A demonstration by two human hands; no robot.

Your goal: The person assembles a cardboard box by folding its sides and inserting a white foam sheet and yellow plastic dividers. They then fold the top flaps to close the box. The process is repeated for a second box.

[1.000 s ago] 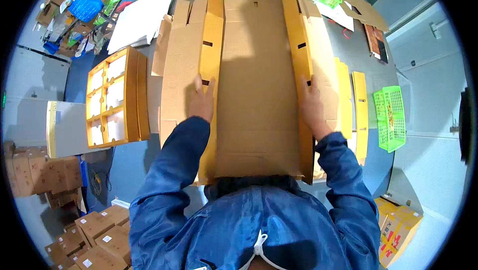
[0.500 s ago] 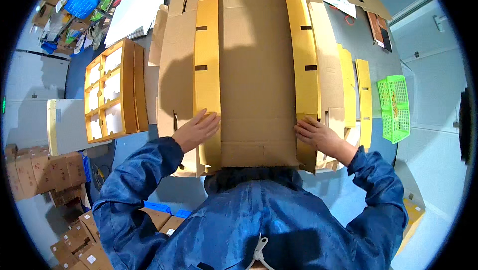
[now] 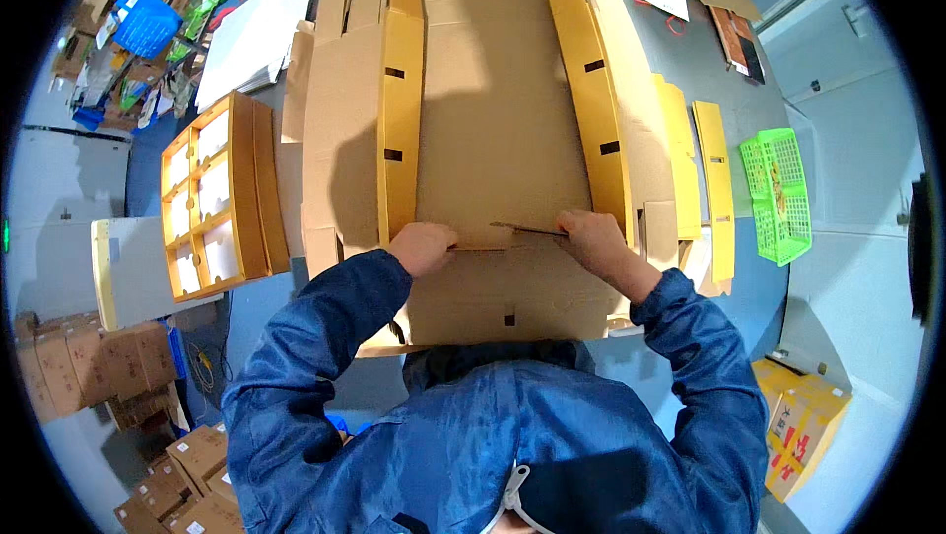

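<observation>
A large sheet of brown cardboard [image 3: 503,150] lies before me, with a yellow slotted side wall [image 3: 399,105] on the left and another yellow side wall [image 3: 594,100] on the right. My left hand [image 3: 424,248] is closed at the near end of the left wall, pinching an end flap [image 3: 480,248] turned inward. Opposite it, my right hand [image 3: 596,243] pinches the right wall's end flap [image 3: 532,230], also turned inward. Both flaps appear nearly edge-on, their tips close together over the sheet. My fingertips are partly hidden.
On the left sits a yellow box [image 3: 241,199] with white-lined compartments; behind it lie white sheets [image 3: 256,41]. Yellow cardboard strips [image 3: 714,189] and a green plastic basket [image 3: 778,196] are at the right. A taped carton [image 3: 800,435] stands lower right.
Both hands have left the flat near ends of the yellow walls and moved inward. The end flaps have been folded toward each other, and the sheet's near part shows between my arms.
</observation>
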